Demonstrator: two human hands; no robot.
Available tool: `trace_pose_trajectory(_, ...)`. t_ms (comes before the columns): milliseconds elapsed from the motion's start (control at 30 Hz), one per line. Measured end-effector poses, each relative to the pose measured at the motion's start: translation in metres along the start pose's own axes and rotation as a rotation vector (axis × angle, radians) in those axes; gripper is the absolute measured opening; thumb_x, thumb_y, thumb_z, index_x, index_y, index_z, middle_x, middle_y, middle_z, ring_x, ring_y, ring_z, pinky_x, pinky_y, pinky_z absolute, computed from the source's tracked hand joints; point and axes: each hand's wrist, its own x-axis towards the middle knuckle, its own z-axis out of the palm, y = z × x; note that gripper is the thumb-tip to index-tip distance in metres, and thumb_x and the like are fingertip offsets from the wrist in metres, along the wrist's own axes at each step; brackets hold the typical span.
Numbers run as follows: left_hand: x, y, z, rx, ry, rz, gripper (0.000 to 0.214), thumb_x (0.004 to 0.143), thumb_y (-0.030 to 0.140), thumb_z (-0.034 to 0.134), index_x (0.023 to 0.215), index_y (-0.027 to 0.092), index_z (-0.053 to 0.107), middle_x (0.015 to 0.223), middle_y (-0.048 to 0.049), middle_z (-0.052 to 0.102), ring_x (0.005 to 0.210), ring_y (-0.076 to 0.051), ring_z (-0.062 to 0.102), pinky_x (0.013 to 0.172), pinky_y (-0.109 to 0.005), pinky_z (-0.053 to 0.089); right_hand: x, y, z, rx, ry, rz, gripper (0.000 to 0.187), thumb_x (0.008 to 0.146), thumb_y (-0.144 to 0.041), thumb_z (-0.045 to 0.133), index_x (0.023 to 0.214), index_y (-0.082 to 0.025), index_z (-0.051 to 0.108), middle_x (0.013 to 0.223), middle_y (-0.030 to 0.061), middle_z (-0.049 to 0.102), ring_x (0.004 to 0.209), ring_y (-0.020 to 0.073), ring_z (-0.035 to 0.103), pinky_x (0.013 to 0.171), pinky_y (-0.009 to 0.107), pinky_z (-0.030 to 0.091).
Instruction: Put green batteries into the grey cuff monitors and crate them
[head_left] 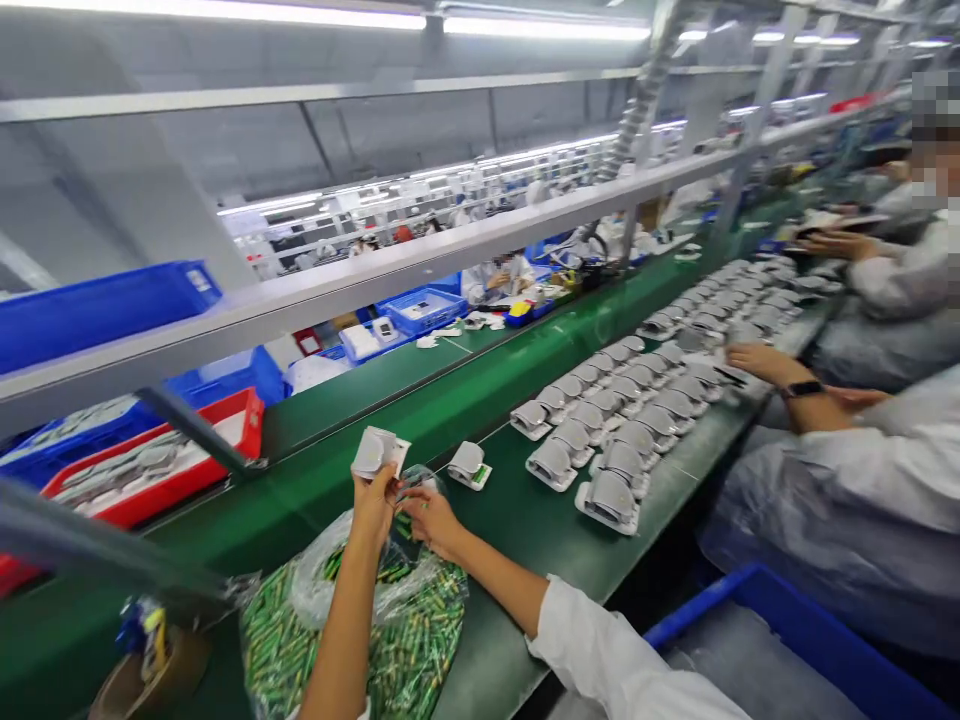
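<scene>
Fingers of the left hand (pixel 375 502) clench a white plastic housing (pixel 377 452) above the green desk (pixel 517 530).

Right-hand fingers (pixel 427 513) sit just beside the housing, its long axis tilted; whether they grip anything cannot be determined. Below both hands lies a clear plastic bag (pixel 330 570) of green cylindrical cells (pixel 420 640). Matching housings (pixel 607 420) stand in rows beyond.

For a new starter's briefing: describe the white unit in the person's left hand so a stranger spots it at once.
Start at the green bench, then the clear bag of green cylinders at its near end. Just above it, the left hand pinches the white plastic unit. Unlike its neighbours, resting on the bench, it is lifted off.
</scene>
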Motion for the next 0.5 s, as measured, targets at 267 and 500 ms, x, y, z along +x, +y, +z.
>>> trace_pose_trajectory(267, -0.043, -0.043, -0.099, -0.053, 0.221, -0.146, 0.085, 0.044, 0.015, 0.091, 0.112, 0.028, 0.042, 0.122, -0.0053, 0.065, 0.1, -0.021, 0.068, 0.08, -0.033, 0.059, -0.025, 0.008, -0.007, -0.598, 0.195, -0.389, 0.058, 0.08, -0.072, 0.072, 0.104, -0.019, 0.066, 0.085, 0.0051, 0.07, 0.06, 0.0147, 0.055, 0.053, 0.026, 0.043)
trace_pose_trajectory(500, -0.048, -0.049, -0.124, -0.236, -0.019, -0.266, 0.087, 0.049, 0.022, 0.098, 0.118, 0.028, 0.045, 0.12, -0.0053, 0.067, 0.103, -0.022, 0.07, 0.088, -0.04, 0.062, -0.037, 0.012, -0.011, -0.776, 0.148, -0.414, 0.056, 0.086, -0.067, 0.067, 0.11, -0.017, 0.073, 0.087, 0.0058, 0.07, 0.072, 0.0185, 0.06, 0.066, 0.03, 0.05)
